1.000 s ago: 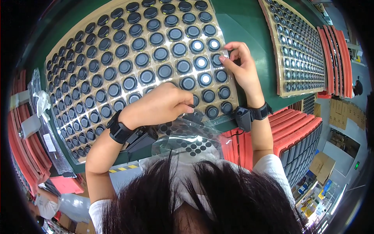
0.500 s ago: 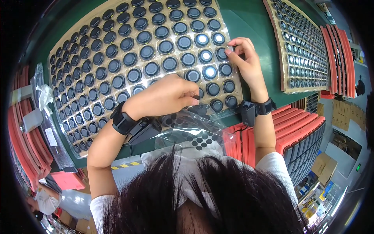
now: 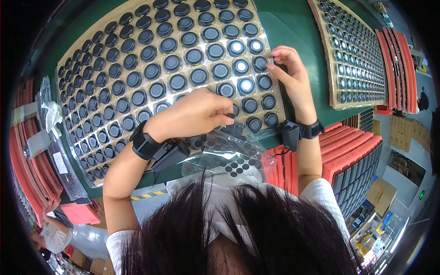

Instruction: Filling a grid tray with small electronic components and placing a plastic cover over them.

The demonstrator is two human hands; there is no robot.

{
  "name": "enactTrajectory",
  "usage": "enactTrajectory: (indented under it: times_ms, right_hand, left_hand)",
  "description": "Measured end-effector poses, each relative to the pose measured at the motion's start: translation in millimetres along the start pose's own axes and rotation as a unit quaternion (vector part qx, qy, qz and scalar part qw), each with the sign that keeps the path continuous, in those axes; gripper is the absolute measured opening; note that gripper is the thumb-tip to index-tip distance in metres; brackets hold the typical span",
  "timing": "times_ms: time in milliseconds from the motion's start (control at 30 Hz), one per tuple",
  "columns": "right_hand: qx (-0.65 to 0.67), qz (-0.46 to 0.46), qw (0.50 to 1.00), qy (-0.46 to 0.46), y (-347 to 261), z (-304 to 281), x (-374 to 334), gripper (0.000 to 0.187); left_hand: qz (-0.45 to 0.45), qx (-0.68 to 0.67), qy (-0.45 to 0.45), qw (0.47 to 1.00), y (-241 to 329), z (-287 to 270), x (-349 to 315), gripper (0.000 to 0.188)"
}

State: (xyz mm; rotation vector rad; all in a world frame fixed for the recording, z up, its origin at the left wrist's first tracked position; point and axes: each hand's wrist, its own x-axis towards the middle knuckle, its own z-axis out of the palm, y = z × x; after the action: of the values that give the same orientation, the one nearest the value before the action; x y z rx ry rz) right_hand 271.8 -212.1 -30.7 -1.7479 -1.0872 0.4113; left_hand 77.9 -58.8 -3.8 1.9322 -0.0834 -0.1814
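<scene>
A large clear plastic tray (image 3: 278,101) holds rows of round black parts, several with bright white tops near its right side. My left hand (image 3: 197,110) reaches over the tray's near edge, thumb and forefinger pinched on a small black round sticker (image 3: 230,115). Just below it, clear plastic film (image 3: 206,160) with black round stickers (image 3: 234,166) lies over my lap and the table edge. My right hand (image 3: 293,75) is at the tray's right edge, beside a black part (image 3: 260,63). Its thumb and forefinger nearly meet around something small and dark, too little to make out.
A second filled tray (image 3: 331,68) sits to the right on the green table (image 3: 293,27). Red foam stacks (image 3: 350,146) stand at near right, with more red layers (image 3: 30,160) on the left. A long plastic-wrapped piece (image 3: 62,151) lies along the left edge.
My right hand has drawn slightly right and down, its fingertips moving off the black part at the tray's edge. The left hand keeps its pinch in nearly the same place.
</scene>
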Motion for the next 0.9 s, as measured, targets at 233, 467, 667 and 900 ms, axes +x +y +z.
enactTrajectory:
  times_ms: [233, 467, 667, 900]
  right_hand:
    - [-0.125, -0.069, 0.990, -0.017, -65.0, -1.0, -26.4, 0.027]
    - [-0.027, 0.039, 0.988, -0.144, -83.6, 27.6, -44.7, 0.025]
    - [0.002, 0.040, 0.995, -0.093, -72.7, 40.8, -48.0, 0.020]
    - [-0.051, -0.018, 0.995, -0.090, -72.2, 43.7, -47.0, 0.012]
  left_hand:
    - [-0.014, -0.004, 0.010, 1.000, -1.0, 0.5, -1.4, 0.011]
    - [-0.043, -0.003, 0.014, 0.999, -2.5, 1.8, -0.5, 0.012]
    - [-0.055, -0.010, 0.008, 0.998, 3.3, 0.5, 0.6, 0.008]
    - [-0.097, -0.040, 0.000, 0.994, 4.4, 1.0, 2.1, 0.010]
